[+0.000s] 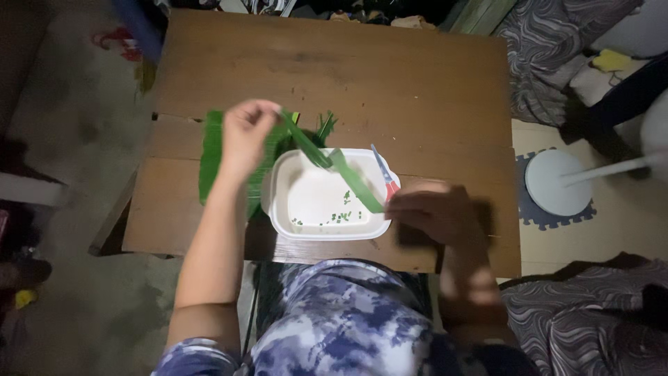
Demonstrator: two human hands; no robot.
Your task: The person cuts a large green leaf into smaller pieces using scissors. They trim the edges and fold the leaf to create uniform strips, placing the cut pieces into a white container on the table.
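Our lap, in blue and white cloth (334, 320), fills the bottom of the frame, right under the camera. Just above it sits a wooden surface (334, 76) with a white tub (282, 202) near the middle.

Our left hand (245, 136) is up in the middle left of the frame. Its fingers are pinched shut on one end of a long green leaf strip (334, 163). The strip slants down to the right, over the tub, to our right hand (435, 209) at the middle right. That hand is dark and a bit blurry. It looks curled closed at the low end of the strip, but we cannot tell for sure how it grips. Scissors (384, 174) with a red handle lie on the right rim of the tub, just above that hand. We cannot tell if the hand touches them.

Small green bits (341, 216) lie in the bottom of the tub. More green leaves (212, 153) lie flat on the surface, left of the tub and behind our left arm.

We think we are in the cutting step: the strip is held tight over the tub, and only a few bits are in it, so we judge the work has just started. The next move would need a good hold on the scissors while the left hand keeps the strip above the tub, so the bits drop inside.
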